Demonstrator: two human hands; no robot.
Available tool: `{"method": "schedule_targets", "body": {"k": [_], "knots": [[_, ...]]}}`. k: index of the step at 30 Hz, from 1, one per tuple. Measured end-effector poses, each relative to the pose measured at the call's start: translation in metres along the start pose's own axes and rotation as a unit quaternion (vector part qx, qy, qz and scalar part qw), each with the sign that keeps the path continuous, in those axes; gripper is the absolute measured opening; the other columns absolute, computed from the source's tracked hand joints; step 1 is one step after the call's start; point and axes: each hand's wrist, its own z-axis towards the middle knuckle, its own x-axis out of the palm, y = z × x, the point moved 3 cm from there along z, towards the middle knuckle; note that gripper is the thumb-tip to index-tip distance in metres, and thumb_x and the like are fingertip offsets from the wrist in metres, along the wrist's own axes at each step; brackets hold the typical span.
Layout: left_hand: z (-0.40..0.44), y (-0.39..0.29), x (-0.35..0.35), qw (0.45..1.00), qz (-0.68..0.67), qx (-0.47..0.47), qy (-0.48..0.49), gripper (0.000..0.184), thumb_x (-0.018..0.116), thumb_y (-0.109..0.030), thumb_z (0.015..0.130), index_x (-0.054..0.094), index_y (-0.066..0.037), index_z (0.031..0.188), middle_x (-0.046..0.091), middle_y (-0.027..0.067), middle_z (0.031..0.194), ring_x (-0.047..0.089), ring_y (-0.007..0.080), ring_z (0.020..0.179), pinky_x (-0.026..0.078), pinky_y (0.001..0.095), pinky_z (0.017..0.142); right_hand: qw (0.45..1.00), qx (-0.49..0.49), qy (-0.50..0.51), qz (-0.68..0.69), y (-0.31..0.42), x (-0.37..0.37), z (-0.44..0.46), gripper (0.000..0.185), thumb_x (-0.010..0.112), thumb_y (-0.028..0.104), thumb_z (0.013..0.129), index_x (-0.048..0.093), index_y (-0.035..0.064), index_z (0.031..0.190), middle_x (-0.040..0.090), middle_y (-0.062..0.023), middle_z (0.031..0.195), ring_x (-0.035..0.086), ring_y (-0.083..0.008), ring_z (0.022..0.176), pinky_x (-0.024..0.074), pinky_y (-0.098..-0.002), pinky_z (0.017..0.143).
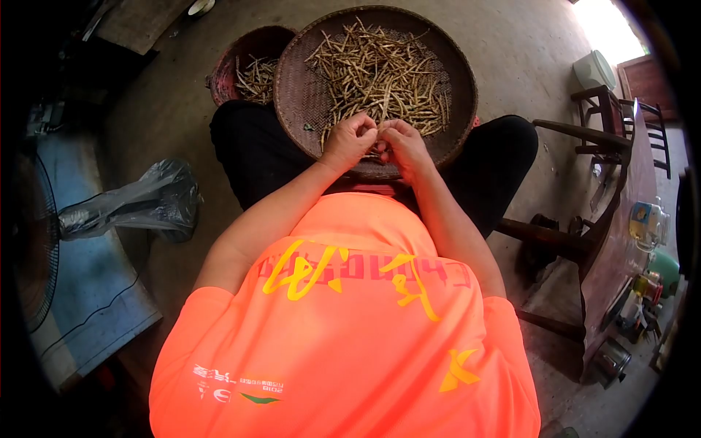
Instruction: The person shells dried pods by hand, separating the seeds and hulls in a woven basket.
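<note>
A wide round woven basket (288, 95) rests across my lap, with a heap of dry, yellow-brown bean pods (380, 69) spread over its far and middle part. Over its near side, my left hand (350, 141) and my right hand (403, 146) meet, thumbs and fingers pinched together. A pale bean pod (384, 109) seems to stand up between the fingertips, held from both sides. Its lower end is hidden by the fingers. Small dark bits lie in the basket under the hands.
A reddish bucket (225, 77) with more pods stands beyond my left knee. To the left are a fan (36, 241), a blue-topped table (87, 277) and a plastic bag (157, 197). On the right are a table (621, 219) with jars, a wooden chair (610, 120) and a pale bucket (595, 71).
</note>
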Motion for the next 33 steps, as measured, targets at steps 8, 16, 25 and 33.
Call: {"method": "schedule_targets", "body": {"k": [8,16,25,33], "knots": [[-0.001,0.011,0.005,0.914,-0.367,-0.162,0.06,0.014,0.05,-0.01,0.093,0.052,0.0,0.103,0.064,0.0096,0.082,0.064,0.015,0.067,0.054,0.026,0.066,0.995,-0.043,-0.059,-0.067,0.009,0.002,-0.006,0.016,0.056,0.01,0.085,0.055,0.003,0.1,0.058,-0.0011,0.074,0.054,-0.0078,0.059,0.0443,-0.0211,0.048],[-0.002,0.005,0.003,0.907,-0.372,-0.181,0.079,0.016,0.05,-0.007,0.091,0.049,0.0,0.106,0.065,0.0116,0.086,0.066,0.0173,0.07,0.054,0.0267,0.069,0.997,-0.043,-0.026,-0.051,0.004,-0.002,-0.001,0.017,0.063,0.017,0.085,0.058,0.0055,0.096,0.058,0.0014,0.073,0.051,-0.0062,0.059,0.0417,-0.0195,0.048],[-0.002,0.004,0.0,0.912,-0.352,-0.192,0.086,0.013,0.055,-0.007,0.09,0.055,0.0,0.102,0.065,0.0095,0.087,0.065,0.0146,0.071,0.054,0.0251,0.067,0.996,-0.048,-0.038,-0.062,0.007,-0.001,-0.003,0.013,0.063,0.018,0.087,0.06,0.0058,0.086,0.056,0.0025,0.069,0.048,-0.0047,0.057,0.0398,-0.0189,0.048],[-0.002,0.01,0.001,0.916,-0.341,-0.198,0.08,0.012,0.058,-0.008,0.089,0.057,-0.002,0.099,0.065,0.0072,0.084,0.064,0.0125,0.069,0.054,0.0233,0.065,0.997,-0.047,-0.028,-0.063,0.008,0.0,-0.004,0.013,0.064,0.019,0.086,0.059,0.0072,0.085,0.054,0.0031,0.065,0.048,-0.0039,0.053,0.0392,-0.0169,0.046]]}}
